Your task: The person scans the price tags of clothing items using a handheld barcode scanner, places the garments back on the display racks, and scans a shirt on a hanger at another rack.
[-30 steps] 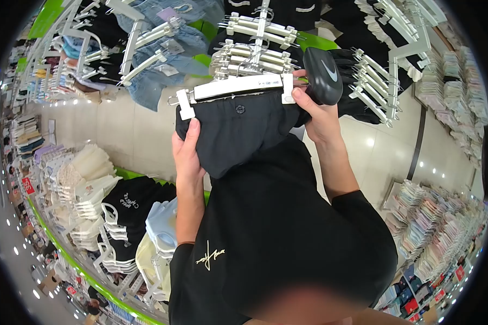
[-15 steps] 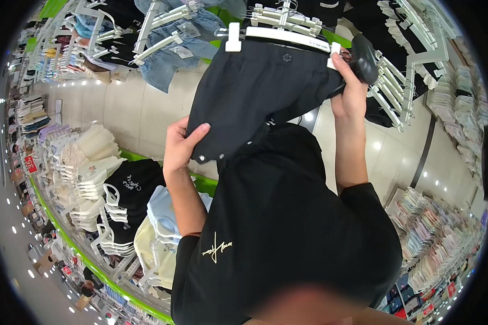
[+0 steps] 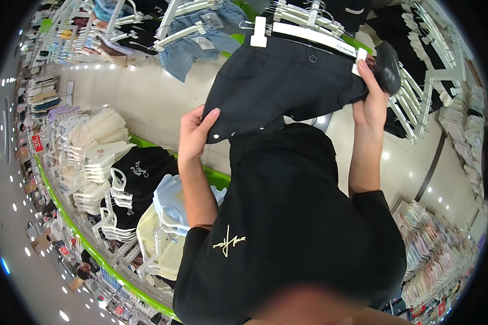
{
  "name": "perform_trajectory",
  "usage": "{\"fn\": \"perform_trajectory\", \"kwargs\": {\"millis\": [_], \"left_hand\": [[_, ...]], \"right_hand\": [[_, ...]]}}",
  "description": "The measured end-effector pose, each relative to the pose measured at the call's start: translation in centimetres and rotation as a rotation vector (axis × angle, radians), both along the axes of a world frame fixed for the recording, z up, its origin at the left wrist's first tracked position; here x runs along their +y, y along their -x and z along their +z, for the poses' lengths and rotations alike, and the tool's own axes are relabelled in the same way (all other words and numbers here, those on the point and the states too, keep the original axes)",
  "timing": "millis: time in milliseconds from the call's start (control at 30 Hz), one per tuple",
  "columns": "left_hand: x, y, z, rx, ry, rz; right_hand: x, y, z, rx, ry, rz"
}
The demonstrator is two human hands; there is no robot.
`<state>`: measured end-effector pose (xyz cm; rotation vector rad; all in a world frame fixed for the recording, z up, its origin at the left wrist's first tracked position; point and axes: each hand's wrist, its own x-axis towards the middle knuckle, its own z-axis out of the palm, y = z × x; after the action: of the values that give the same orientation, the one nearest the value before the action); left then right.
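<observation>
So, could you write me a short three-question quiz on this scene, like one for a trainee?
1. Which hand holds the black fabric shorts near the hem?
2. True or false: the white plastic clip hanger is fixed to the shorts' hem.
3. In this view, where do the light-blue denim clothes hang relative to the shorts: (a) upper left, (b) lower left, (c) lower right?

Key: 1. The left hand. 2. False; it is at the waistband. 3. (a).
</observation>
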<state>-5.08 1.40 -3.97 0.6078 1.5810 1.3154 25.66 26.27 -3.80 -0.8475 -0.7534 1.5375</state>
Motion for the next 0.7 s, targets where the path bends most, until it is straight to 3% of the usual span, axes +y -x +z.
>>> {"fn": "perform_trajectory", "kwargs": {"millis": [133, 167, 233, 267, 300, 367, 400, 433, 500, 600, 700], "left_hand": [[1.4, -1.4, 0.7, 0.544, -0.089, 0.043], [1.6, -1.8, 0.6, 0.483, -0.208, 0.087], [2.1, -3.3, 0.2, 0.35, -0.442, 0.173], [2.5, -4.3, 0.4, 0.131, -0.45, 0.223], [2.9, -5.1, 0.5, -0.086, -0.455, 0.273], [3.7, -5.2, -0.9, -0.28, -0.422, 0.397], [4.5, -4.9, -2.1, -0.402, -0.409, 0.516], [5.6, -5.3, -1.4, -0.464, -0.384, 0.6], [5.2, -1.3, -5.9, -0.798, -0.417, 0.367], [6.5, -0.4, -6.2, -1.082, -0.458, 0.222], [7.5, 0.3, -7.0, -1.251, -0.593, 0.03]], "right_hand": [[-4.3, 1.7, 3.0, -0.143, -0.153, 0.016], [-5.8, 2.1, 4.1, -0.276, -0.207, 0.072], [-9.1, 3.0, 5.8, -0.274, -0.315, 0.213], [-9.7, 3.2, 4.7, -0.6, -0.732, 0.201], [-10.1, 2.9, 6.6, -0.858, -0.834, 0.37], [-11.0, 4.3, 2.7, -0.239, -0.883, 0.423], [-10.6, 4.4, 4.0, -0.359, -1.079, 0.528], [-11.5, 5.0, 4.3, -0.366, -1.116, 0.525], [-12.6, 6.3, 4.5, -0.348, -1.203, 0.741], [-13.2, 6.7, 4.4, -0.131, -1.027, 1.127], [-13.1, 6.9, 3.4, -0.233, -1.103, 1.136]]}}
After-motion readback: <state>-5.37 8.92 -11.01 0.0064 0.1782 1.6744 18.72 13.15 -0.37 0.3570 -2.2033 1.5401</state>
